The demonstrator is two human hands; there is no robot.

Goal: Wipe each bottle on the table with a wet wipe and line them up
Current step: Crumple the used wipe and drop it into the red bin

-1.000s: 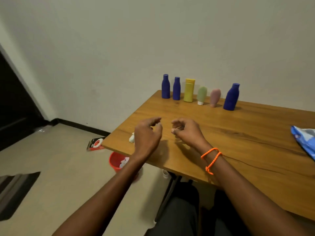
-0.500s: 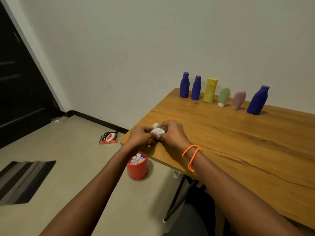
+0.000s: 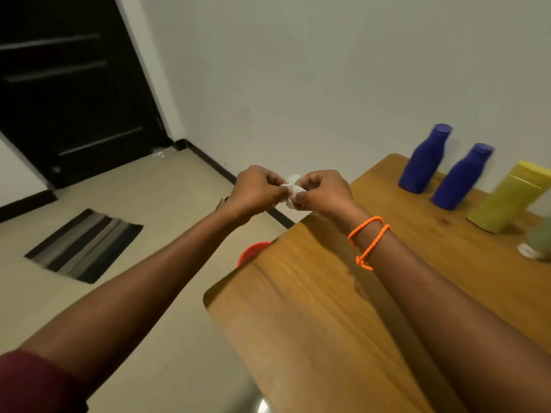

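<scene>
Both hands were clenched on the same crumpled wet wipe (image 3: 290, 190): the left hand (image 3: 258, 190) pinched one end and the right hand (image 3: 320, 190) pinched the other, the wad held in the air just past the near corner of the counter (image 3: 313, 308), over the floor.

The counter was the broadest thing in view, a wooden top running off to the right. On the floor to the left lay a striped mat (image 3: 85, 245), and behind it stood a dark door (image 3: 74, 84). Along the counter's back edge, by the wall, stood two blue bottles (image 3: 423, 160) (image 3: 460, 178) side by side, then a yellow bottle (image 3: 510, 198), then a pale green bottle (image 3: 539, 242) that was blurred and cut off at the frame edge. They already stood in a fair row. A red bin (image 3: 252, 253) peeked out from under the counter's edge, close below the hands. An orange cord bracelet (image 3: 368, 239) circled the right wrist.

With the bottles lined up, the step in hand looked like balling up the used wipe to drop it in the bin. To do that well, the wipe wanted squeezing into a tight wad so no corner would trail, then one hand letting go and the other carrying it straight above the bin's mouth before releasing, low enough that it would not glance off the rim onto the floor.
</scene>
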